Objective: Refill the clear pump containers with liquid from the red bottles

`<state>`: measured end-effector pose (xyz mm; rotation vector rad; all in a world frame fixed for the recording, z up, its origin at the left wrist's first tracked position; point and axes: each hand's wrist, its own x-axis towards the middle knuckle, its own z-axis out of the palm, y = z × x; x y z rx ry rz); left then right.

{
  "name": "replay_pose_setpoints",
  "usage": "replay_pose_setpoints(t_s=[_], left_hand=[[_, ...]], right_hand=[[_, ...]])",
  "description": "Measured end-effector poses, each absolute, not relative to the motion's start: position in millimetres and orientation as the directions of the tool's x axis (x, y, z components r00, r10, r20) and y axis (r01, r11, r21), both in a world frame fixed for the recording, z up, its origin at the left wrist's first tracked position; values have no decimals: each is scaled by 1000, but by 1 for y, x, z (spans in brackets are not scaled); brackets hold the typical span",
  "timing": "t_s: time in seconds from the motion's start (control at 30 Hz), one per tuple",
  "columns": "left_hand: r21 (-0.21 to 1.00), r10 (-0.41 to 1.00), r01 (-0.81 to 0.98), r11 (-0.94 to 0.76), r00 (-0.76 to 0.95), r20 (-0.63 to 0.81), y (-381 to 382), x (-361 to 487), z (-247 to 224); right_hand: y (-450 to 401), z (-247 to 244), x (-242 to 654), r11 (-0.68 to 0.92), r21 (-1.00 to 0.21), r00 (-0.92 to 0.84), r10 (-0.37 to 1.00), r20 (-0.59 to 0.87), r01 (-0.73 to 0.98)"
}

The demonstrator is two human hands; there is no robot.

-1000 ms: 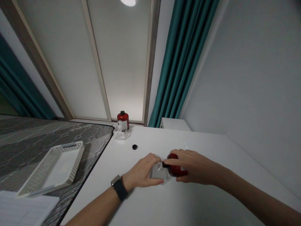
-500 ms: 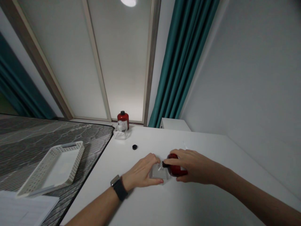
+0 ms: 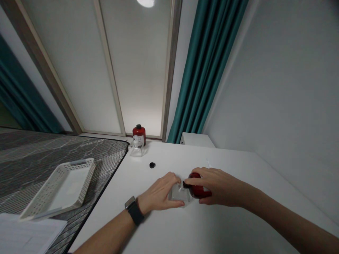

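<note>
My left hand (image 3: 164, 193), with a dark watch on its wrist, grips a small clear container (image 3: 178, 193) on the white table. Thumb and fingers are round its left side. In my right hand (image 3: 212, 185) is a red bottle (image 3: 197, 190), tipped on its side with its black neck (image 3: 186, 184) pointing left over the container. Whether anything flows from the bottle is too small to tell. A small black cap (image 3: 152, 165) lies on the table beyond my left hand.
Another red bottle (image 3: 139, 133) with a black top stands at the far table edge, by a clear tray (image 3: 136, 151). A white perforated basket (image 3: 87, 183) and papers (image 3: 31, 234) lie on the grey surface at left. A white box (image 3: 197, 139) stands behind the table.
</note>
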<state>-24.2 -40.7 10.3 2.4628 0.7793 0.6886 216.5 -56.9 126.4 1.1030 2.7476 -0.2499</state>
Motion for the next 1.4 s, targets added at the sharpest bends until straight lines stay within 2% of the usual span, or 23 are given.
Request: replay_pose_setpoints(t_s=[0.53, 0.8, 1.4], left_hand=[[565, 644, 415, -714, 706, 295, -41, -24, 12], [618, 736, 497, -610, 644, 208, -44, -23, 14], [673, 781, 506, -539, 599, 174, -46, -21, 15]], right_hand=[[-57, 128, 216, 717, -81, -714, 666, -217, 693], [-56, 128, 215, 717, -75, -713, 665, -223, 693], [-57, 133, 213, 728, -76, -722, 651, -234, 682]])
